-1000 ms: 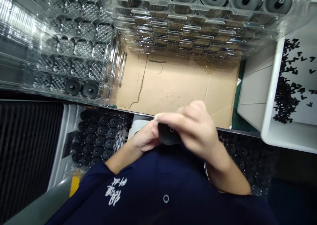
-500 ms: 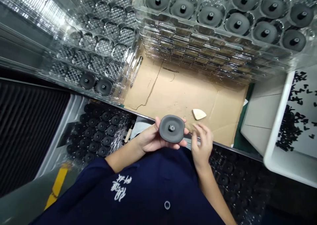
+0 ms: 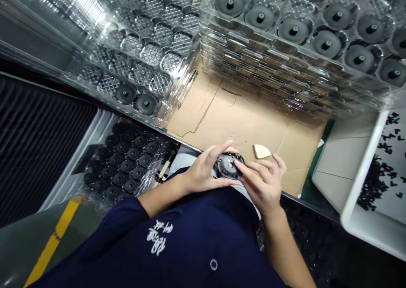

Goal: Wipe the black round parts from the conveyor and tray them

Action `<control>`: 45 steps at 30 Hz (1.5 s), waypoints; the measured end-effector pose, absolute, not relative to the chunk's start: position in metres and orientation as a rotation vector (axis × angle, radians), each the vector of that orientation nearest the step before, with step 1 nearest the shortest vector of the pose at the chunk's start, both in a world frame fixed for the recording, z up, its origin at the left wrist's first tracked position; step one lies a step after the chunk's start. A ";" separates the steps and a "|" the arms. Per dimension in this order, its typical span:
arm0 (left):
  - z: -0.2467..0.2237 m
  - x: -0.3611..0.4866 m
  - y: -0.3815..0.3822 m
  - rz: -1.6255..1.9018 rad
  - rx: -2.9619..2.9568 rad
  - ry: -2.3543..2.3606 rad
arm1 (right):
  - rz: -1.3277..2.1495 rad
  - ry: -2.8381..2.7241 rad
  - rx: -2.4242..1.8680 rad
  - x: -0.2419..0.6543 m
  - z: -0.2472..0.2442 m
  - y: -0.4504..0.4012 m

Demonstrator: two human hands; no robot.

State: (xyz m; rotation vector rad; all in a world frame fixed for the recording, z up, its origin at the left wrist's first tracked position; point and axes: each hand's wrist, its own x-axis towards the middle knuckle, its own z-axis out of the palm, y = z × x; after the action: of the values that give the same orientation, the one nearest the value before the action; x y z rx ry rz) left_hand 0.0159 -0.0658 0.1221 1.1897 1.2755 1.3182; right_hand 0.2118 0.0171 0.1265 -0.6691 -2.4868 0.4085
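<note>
My left hand (image 3: 206, 169) grips a black rounded plastic part (image 3: 227, 169) by its edge, thumb and fingers curved around it. Its ribbed underside with small holes and posts faces up towards me. From the right, my right hand (image 3: 263, 180) closes on the part's near right edge, with a fingertip pressed on its face. Whether a small piece sits under that fingertip I cannot tell. Just beyond my right hand, a pale wedge-shaped block (image 3: 261, 151) lies on the cardboard sheet (image 3: 234, 123).
Stacked clear trays (image 3: 269, 64) with black parts stand at the back. A clear tray (image 3: 152, 74) at left holds two parts. A white bin (image 3: 352, 207) of small black pieces is at right. More black parts (image 3: 127, 165) lie low at left. A pen (image 3: 187, 88) lies by the tray.
The black part has been turned over, from its smooth face with a central stem to its underside. My right hand has come over to touch it. The view has shifted slightly.
</note>
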 end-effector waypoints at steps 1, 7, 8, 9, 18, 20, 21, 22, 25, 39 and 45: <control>0.122 0.015 -0.066 1.304 1.141 1.264 | 0.416 -2.516 -0.597 0.211 0.131 0.023; 0.104 0.003 -0.070 1.144 0.605 1.255 | 0.676 -2.459 -0.474 0.176 0.136 0.031; 0.097 -0.006 -0.076 1.129 0.592 1.309 | 0.714 -2.517 -0.450 0.169 0.130 0.029; 0.089 -0.018 -0.086 1.111 0.578 1.379 | 0.728 -2.589 -0.426 0.163 0.122 0.026; 0.062 -0.161 -0.318 0.611 0.106 2.372 | 0.890 -3.231 -0.942 0.129 0.046 0.056; 0.061 -0.183 -0.365 0.488 -0.059 2.525 | 0.855 -3.321 -1.150 0.118 0.045 0.062; 0.059 -0.191 -0.385 0.429 -0.147 2.579 | 0.838 -3.337 -1.243 0.113 0.046 0.064; 0.055 -0.197 -0.402 0.371 -0.235 2.615 | 0.829 -3.340 -1.324 0.108 0.047 0.065; 0.037 -0.199 -0.439 0.220 -0.468 2.654 | 0.857 -3.292 -1.476 0.101 0.047 0.065; -0.028 -0.136 -0.487 -0.042 -0.698 2.789 | 0.333 -2.641 -1.296 0.112 0.000 0.037; -0.043 -0.142 -0.502 -0.049 -0.712 2.824 | 0.314 -2.583 -1.251 0.116 -0.009 0.040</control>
State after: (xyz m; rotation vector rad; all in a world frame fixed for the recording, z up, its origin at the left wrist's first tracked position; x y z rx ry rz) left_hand -0.1416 -0.5021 -0.0431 -0.7119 2.8240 -0.0490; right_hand 0.1163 0.0395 -0.0089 -1.2509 -2.5829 0.3140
